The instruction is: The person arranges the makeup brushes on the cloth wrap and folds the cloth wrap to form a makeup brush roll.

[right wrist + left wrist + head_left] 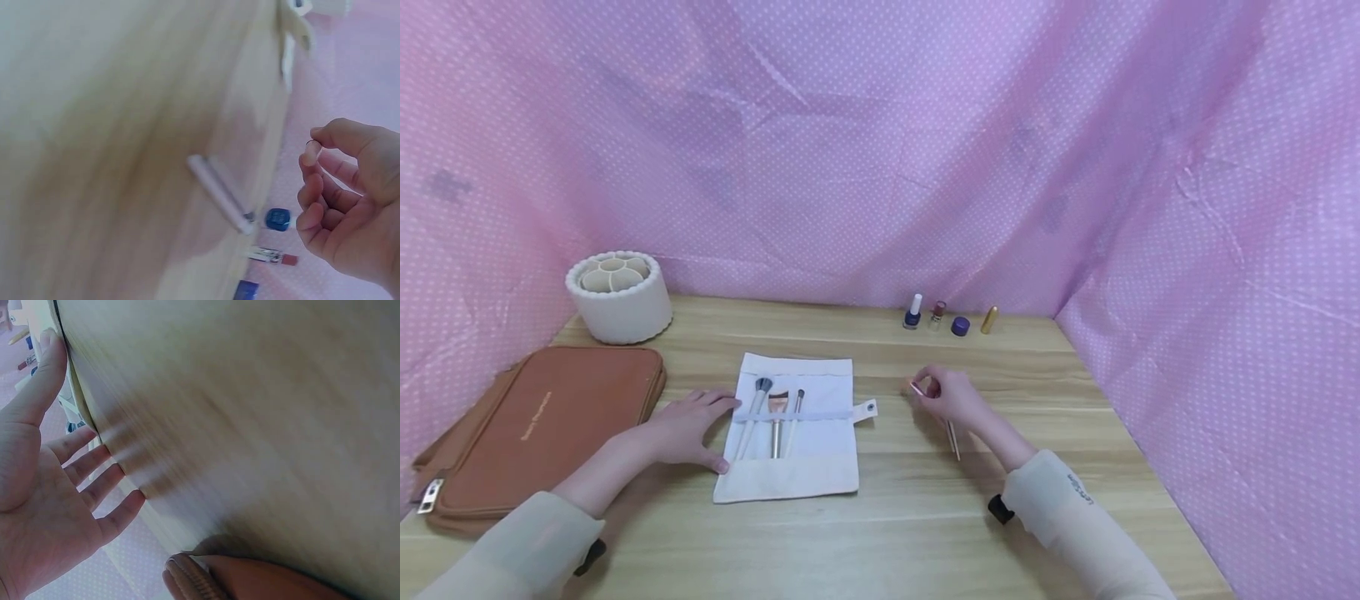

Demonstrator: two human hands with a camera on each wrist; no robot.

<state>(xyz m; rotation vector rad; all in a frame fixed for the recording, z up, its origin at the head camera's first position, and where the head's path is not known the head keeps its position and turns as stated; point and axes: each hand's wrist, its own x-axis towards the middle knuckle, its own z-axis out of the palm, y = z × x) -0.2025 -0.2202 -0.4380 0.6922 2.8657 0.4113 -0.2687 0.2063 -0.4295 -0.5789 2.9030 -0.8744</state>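
Observation:
An unfolded white brush roll (835,479) carries a fluffy brush (753,419), a rose-gold-topped brush (777,425) and a slim brush (794,421). My left hand (688,429) rests at the roll's left edge, fingers (90,465) spread. To the right, my right hand (951,396) hovers above a pale slender stick (219,194) that lies on the table, partly covered by the hand in the head view. Its thumb and index finger meet (312,140). A light, red-edged bit shows by these fingertips; whether they pinch it is unclear.
A brown zipped case (550,417) lies at the left, before a white round organizer (628,308). Along the back stand a nail polish bottle (912,315), a small clear bottle with a dark cap (937,317), a purple jar (960,326) and a gold tube (989,321).

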